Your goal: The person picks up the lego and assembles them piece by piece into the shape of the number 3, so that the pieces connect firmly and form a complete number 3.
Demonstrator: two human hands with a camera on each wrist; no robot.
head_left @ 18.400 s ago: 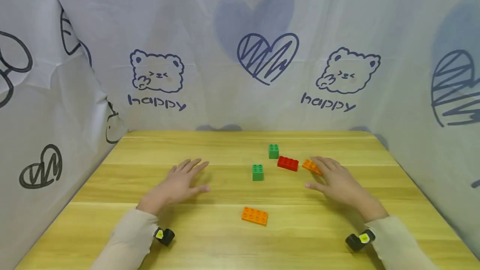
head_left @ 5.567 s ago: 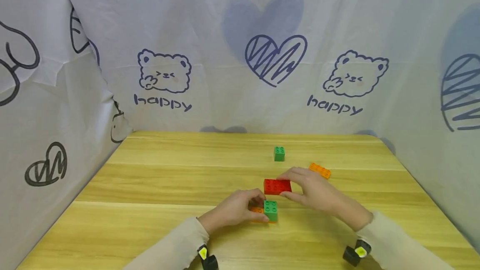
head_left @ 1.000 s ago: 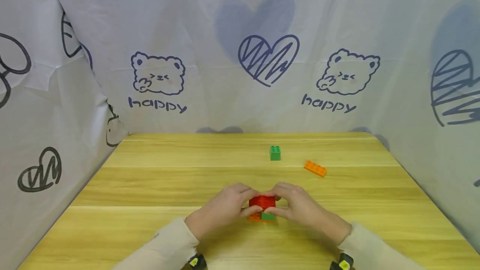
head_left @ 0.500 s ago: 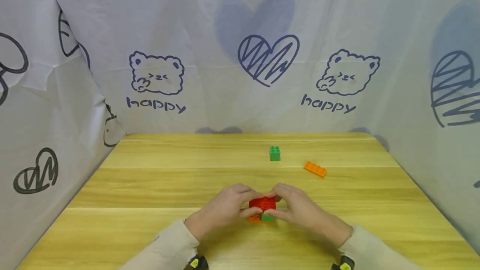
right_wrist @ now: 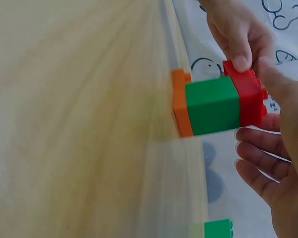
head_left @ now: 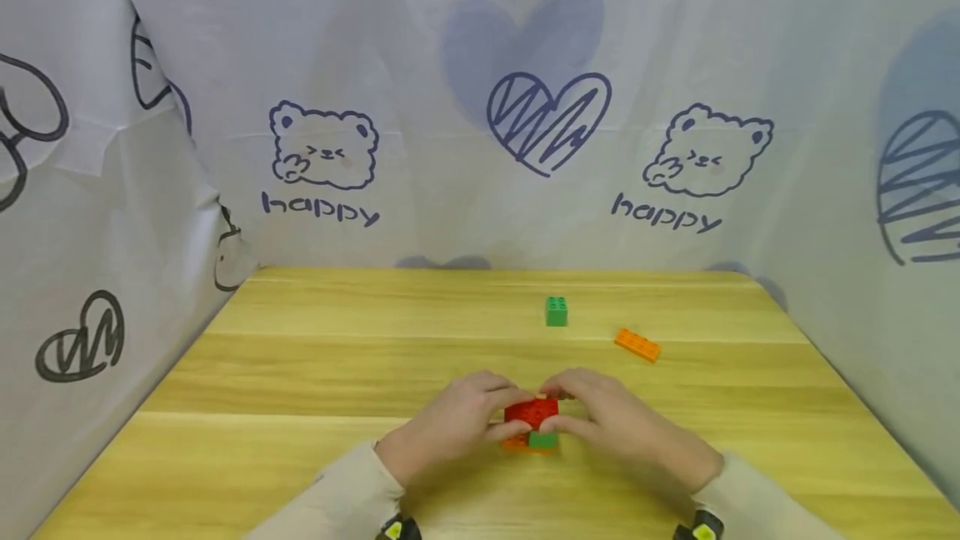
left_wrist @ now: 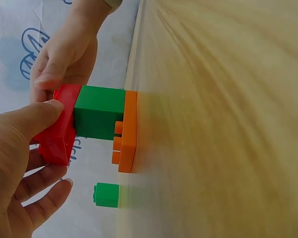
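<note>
Red brick (head_left: 531, 412), seemingly seated on green brick (head_left: 542, 439), pinched by left hand (head_left: 450, 424) and right hand (head_left: 619, 422).

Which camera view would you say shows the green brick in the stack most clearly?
The right wrist view: the green brick fills the gap between the orange plate and the red brick, unobstructed. The left wrist view shows it about as well. The head view shows only a small corner below the hands.

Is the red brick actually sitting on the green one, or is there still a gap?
Touching. In the left wrist view the red brick lies flush against the green brick, no gap between them.
</note>
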